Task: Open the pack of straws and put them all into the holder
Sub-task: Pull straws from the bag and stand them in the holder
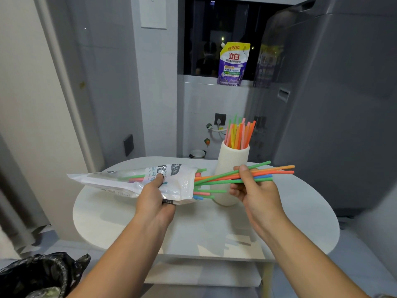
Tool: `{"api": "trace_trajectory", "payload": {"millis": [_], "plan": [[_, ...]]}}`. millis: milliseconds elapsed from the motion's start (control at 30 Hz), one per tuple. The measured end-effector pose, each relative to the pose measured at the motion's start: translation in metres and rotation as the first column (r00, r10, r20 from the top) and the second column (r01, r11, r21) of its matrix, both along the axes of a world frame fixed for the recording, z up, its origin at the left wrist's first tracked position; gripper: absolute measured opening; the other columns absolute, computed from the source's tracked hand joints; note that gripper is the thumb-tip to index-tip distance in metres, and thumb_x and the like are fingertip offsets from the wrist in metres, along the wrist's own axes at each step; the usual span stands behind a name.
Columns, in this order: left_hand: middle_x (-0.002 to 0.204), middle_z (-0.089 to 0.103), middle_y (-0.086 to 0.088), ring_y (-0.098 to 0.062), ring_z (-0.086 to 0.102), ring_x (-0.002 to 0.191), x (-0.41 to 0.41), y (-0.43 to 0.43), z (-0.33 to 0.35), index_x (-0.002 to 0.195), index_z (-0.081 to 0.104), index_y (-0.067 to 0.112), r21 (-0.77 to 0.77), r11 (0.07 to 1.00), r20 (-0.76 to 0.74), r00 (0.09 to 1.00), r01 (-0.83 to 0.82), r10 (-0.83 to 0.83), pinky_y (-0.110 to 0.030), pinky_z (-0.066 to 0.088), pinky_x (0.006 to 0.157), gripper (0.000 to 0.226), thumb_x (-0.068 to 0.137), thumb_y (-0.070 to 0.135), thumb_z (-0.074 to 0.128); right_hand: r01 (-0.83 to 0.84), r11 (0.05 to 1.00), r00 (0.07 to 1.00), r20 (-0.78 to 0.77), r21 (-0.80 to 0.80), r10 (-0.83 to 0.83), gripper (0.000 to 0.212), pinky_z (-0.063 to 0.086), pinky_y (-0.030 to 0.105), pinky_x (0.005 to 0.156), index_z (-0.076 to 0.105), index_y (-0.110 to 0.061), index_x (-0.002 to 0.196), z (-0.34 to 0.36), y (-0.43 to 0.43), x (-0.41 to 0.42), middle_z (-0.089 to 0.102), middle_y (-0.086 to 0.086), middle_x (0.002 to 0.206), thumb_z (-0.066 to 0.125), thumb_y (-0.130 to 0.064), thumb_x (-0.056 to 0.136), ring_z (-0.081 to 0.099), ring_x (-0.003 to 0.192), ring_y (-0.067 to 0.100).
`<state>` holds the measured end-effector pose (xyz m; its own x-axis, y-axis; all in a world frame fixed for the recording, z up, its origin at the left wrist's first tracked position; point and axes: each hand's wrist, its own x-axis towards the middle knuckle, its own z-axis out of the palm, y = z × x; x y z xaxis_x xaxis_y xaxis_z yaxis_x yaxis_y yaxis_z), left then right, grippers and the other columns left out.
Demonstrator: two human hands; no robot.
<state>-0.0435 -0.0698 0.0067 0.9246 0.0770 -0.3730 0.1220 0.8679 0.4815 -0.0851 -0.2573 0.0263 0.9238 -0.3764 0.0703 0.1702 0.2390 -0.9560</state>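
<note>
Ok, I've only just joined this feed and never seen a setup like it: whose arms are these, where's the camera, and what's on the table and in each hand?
There is no machine here: the arms belong to a person, and the single picture comes from a wide-angle camera worn on their head, looking forward and down. The left hand grips an opened plastic straw pack, with coloured straws poking out of its open end. The right hand pinches a small bunch of straws half drawn from that pack. On the round white table stands a white ribbed holder, which already has a cluster of straws standing in it. Behind, a purple detergent pouch sits on the window ledge, and a black bin bag shows bottom left.
</note>
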Motion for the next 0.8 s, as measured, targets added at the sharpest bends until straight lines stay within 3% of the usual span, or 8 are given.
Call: {"api": "trace_trajectory", "payload": {"millis": [67,167,233,367,467,533,800], "plan": [[0.126,0.072,-0.010,-0.028,0.071,0.112,-0.001,0.001,0.002,0.136,0.059,0.007,-0.003,1.000,-0.023,1.000,0.002,-0.002,-0.057,0.056,0.095,0.034,0.103,0.007,0.054,0.020,0.995,1.000,0.016,-0.101,-0.018,0.026,0.058,0.032,0.065,0.071,-0.002,0.094,0.007,-0.005,0.001,0.075,0.011,0.079,0.063,-0.027,0.095,0.071,0.066,0.021],[0.111,0.073,-0.007,-0.021,0.072,0.092,0.001,0.005,0.003,0.127,0.061,0.009,-0.011,1.000,-0.055,0.998,-0.005,0.004,-0.038,0.064,0.056,0.025,0.103,0.007,0.053,0.036,0.987,0.999,0.044,-0.156,-0.029,0.026,0.061,0.032,0.063,0.071,-0.002,0.091,0.024,-0.017,0.000,0.076,0.009,0.080,0.062,-0.025,0.096,0.073,0.068,0.024],[0.112,0.073,-0.006,-0.021,0.072,0.091,0.003,0.009,0.003,0.127,0.062,0.010,-0.022,1.000,-0.064,0.998,-0.014,0.012,-0.038,0.063,0.051,0.026,0.103,0.006,0.054,0.023,0.985,0.998,0.062,-0.169,-0.013,0.025,0.061,0.029,0.061,0.071,-0.001,0.090,0.038,-0.028,-0.001,0.076,0.008,0.076,0.061,-0.023,0.096,0.073,0.066,0.023],[0.109,0.073,-0.006,-0.021,0.072,0.091,0.009,0.013,-0.003,0.123,0.061,0.011,-0.010,1.000,-0.054,0.998,-0.028,0.027,-0.038,0.064,0.056,0.022,0.104,0.006,0.053,0.030,0.962,0.996,0.091,-0.273,-0.006,0.025,0.060,0.025,0.061,0.071,0.000,0.088,0.073,-0.051,-0.004,0.076,0.008,0.073,0.062,-0.022,0.096,0.074,0.069,0.024],[0.121,0.073,-0.012,-0.035,0.070,0.113,0.014,0.016,-0.011,0.130,0.060,0.007,0.010,1.000,-0.039,0.999,-0.021,0.022,-0.054,0.058,0.093,0.027,0.103,0.009,0.053,0.072,0.934,0.990,0.137,-0.351,-0.025,0.024,0.061,0.027,0.061,0.070,-0.001,0.087,0.102,-0.064,-0.005,0.076,0.007,0.073,0.064,-0.022,0.095,0.075,0.071,0.025],[0.130,0.070,-0.014,-0.041,0.064,0.123,0.017,0.016,-0.017,0.134,0.058,0.006,0.026,0.999,-0.042,0.999,-0.022,0.023,-0.060,0.049,0.105,0.032,0.103,0.010,0.054,0.106,0.906,0.984,0.177,-0.409,-0.035,0.023,0.062,0.031,0.064,0.070,-0.001,0.087,0.120,-0.071,-0.003,0.076,0.009,0.076,0.064,-0.022,0.095,0.076,0.074,0.025],[0.134,0.067,-0.020,-0.047,0.061,0.126,0.018,0.012,-0.024,0.139,0.055,0.007,0.050,0.999,-0.041,0.999,0.011,-0.008,-0.073,0.041,0.105,0.037,0.103,0.013,0.054,0.160,0.802,0.978,0.201,-0.575,-0.051,0.023,0.063,0.032,0.070,0.068,-0.004,0.090,0.176,-0.085,0.011,0.074,0.013,0.090,0.067,-0.027,0.093,0.077,0.075,0.023]]}}
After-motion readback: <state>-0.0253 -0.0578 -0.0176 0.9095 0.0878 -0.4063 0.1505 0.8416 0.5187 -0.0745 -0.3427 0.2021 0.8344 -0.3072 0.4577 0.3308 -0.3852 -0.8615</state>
